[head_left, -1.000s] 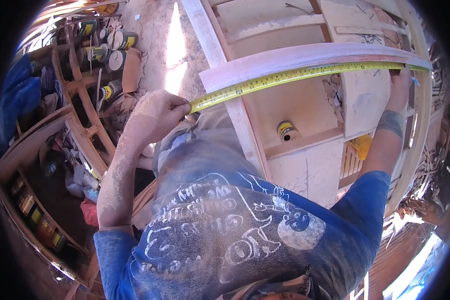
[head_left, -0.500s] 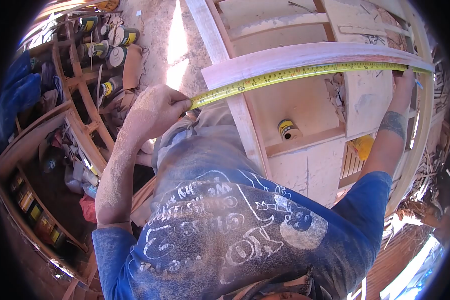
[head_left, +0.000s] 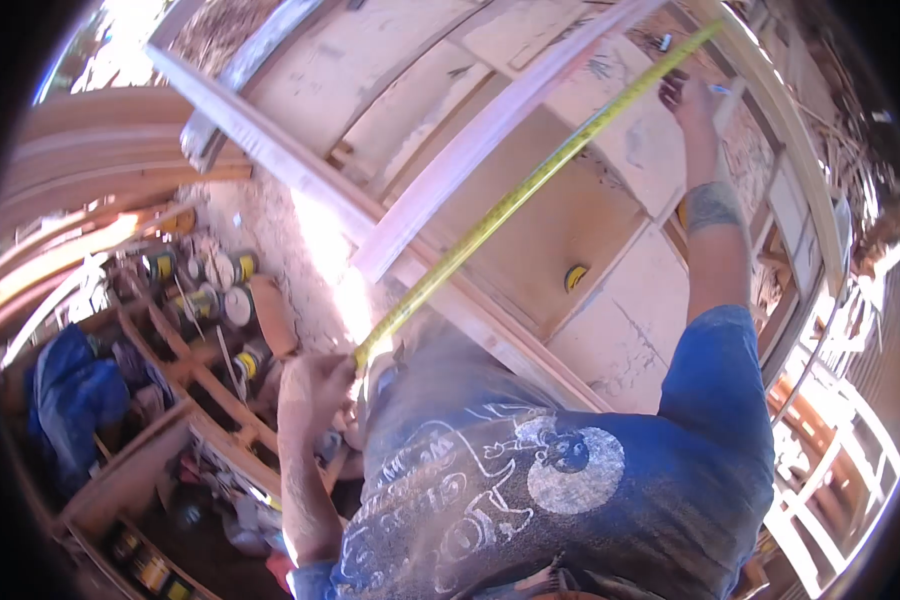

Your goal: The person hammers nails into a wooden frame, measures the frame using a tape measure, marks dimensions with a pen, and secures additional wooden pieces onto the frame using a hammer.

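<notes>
A yellow tape measure (head_left: 530, 185) stretches diagonally above the wooden frame, its blade drawn out long. At its near end, my left hand (head_left: 320, 385) is closed on the blade, slightly blurred. My right hand (head_left: 684, 98) is by the far part of the blade, just under it, with fingers apart and bent; I see nothing gripped in them. Beside the blade, on its upper left, a pale pinkish board (head_left: 470, 165) lies across the frame, one end jutting past the near rail (head_left: 510, 340).
Below the rails is a panelled wooden surface (head_left: 610, 300) with a small yellow-and-black can (head_left: 574, 278). On the left floor stand several cans (head_left: 238, 305), a wooden frame (head_left: 195, 370) and a blue cloth (head_left: 75, 390). Stacked boards (head_left: 100, 140) lie at upper left.
My view has turned, so the board and tape now slant up to the right. My right hand has come off the board's far end, its fingers loosened. My left hand still holds the tape.
</notes>
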`<state>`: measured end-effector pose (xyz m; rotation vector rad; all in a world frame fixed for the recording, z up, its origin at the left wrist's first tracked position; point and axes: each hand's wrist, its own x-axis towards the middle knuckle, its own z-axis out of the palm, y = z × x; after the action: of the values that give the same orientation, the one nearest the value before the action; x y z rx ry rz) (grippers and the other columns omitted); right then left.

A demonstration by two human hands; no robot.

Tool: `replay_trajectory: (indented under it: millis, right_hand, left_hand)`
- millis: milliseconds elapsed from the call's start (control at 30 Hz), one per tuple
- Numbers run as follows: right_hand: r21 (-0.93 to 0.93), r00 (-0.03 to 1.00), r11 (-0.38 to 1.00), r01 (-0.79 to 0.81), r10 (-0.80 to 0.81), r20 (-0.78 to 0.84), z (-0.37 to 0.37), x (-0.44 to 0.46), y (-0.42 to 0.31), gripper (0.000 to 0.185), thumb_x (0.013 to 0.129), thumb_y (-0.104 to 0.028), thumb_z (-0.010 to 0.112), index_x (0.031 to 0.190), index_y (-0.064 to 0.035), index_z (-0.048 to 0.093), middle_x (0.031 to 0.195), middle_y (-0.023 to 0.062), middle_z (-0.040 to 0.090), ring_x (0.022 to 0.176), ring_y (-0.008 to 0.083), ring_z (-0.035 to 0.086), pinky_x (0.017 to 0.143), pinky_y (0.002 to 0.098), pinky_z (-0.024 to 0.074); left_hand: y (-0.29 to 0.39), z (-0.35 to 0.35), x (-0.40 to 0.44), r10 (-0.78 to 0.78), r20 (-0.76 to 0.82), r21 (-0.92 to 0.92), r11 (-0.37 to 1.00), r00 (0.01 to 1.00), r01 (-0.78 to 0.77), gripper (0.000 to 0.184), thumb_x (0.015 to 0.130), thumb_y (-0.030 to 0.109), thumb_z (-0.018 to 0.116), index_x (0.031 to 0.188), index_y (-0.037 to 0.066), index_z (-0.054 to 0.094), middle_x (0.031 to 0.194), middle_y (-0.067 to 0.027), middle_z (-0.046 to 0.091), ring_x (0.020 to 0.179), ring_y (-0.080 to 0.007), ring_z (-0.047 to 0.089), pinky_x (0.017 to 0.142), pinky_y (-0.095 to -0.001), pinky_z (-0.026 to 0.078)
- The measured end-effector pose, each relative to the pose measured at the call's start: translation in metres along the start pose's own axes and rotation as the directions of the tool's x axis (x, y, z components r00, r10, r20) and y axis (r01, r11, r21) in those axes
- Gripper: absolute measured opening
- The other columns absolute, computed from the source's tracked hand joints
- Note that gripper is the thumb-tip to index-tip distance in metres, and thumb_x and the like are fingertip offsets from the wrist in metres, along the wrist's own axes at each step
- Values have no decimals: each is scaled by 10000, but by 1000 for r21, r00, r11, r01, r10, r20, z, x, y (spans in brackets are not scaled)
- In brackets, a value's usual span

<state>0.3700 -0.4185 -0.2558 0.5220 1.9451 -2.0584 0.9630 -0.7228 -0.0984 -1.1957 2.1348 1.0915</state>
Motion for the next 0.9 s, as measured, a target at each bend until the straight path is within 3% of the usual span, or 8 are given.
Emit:
replay_trajectory:
  millis: [33,133,200,267,433,600,733,900]
  right_hand:
    - [32,1000,999,6,-6,15,-26,-16,10,469,1025,-445,406,1079,-24,604,903,106,655,733,216,603,712,385,548]
    - [126,993,991,-38,51,-102,-104,-85,37,476,1000,-492,439,1076,-48,592,845,79,647,688,199,603,656,380,539]
    - [198,983,980,-6,43,-181,-164,-132,58,431,1004,-467,441,1065,-70,599,816,52,643,670,178,603,611,358,528]
    - [246,987,969,35,4,-158,-219,-214,62,397,1012,-431,441,1058,-74,608,808,43,640,661,158,598,606,335,525]
    - [182,953,972,146,-89,-291,-350,-418,76,380,1001,-420,486,1067,-73,626,838,38,638,654,135,594,608,278,505]
    - [99,905,977,190,-135,-404,-486,-566,76,386,985,-425,524,1080,-70,643,872,12,622,678,92,566,635,251,479]
    - [127,845,943,309,-210,-492,-580,-604,69,362,990,-404,520,1073,-77,650,877,3,624,706,84,573,637,248,477]
    - [23,859,913,407,-374,-350,-691,-583,35,341,996,-368,524,1102,-69,649,929,17,645,761,103,587,693,263,496]
  left_hand:
    - [-28,8,-4,149,-5,106,983,989,-147,296,869,229,615,930,-47,702,601,-190,558,539,-195,569,590,-373,466]
    - [-57,28,-39,203,-40,99,975,978,-198,252,883,178,627,957,-51,701,609,-186,581,541,-168,531,569,-359,442]
    - [-95,45,-50,201,-14,-9,980,979,-201,266,904,150,635,976,-91,719,684,-70,668,626,-108,566,585,-290,448]
    - [-101,56,-70,221,36,-22,975,975,-220,270,910,139,637,990,-108,710,719,-59,675,636,-113,565,586,-290,447]
    - [-127,106,-114,401,40,33,915,915,-402,250,898,141,637,902,-97,713,581,-25,551,527,-81,441,480,-300,345]
    - [-137,172,-171,402,128,17,913,907,-407,262,914,145,623,910,-105,701,593,-23,550,543,-80,430,502,-293,346]
    - [-136,227,-215,472,247,69,863,846,-501,262,898,155,631,914,-98,700,612,-41,595,592,-81,475,541,-292,385]
    - [-130,341,-297,477,284,70,855,832,-514,268,868,177,639,904,-84,688,622,-58,596,624,-74,479,572,-296,409]
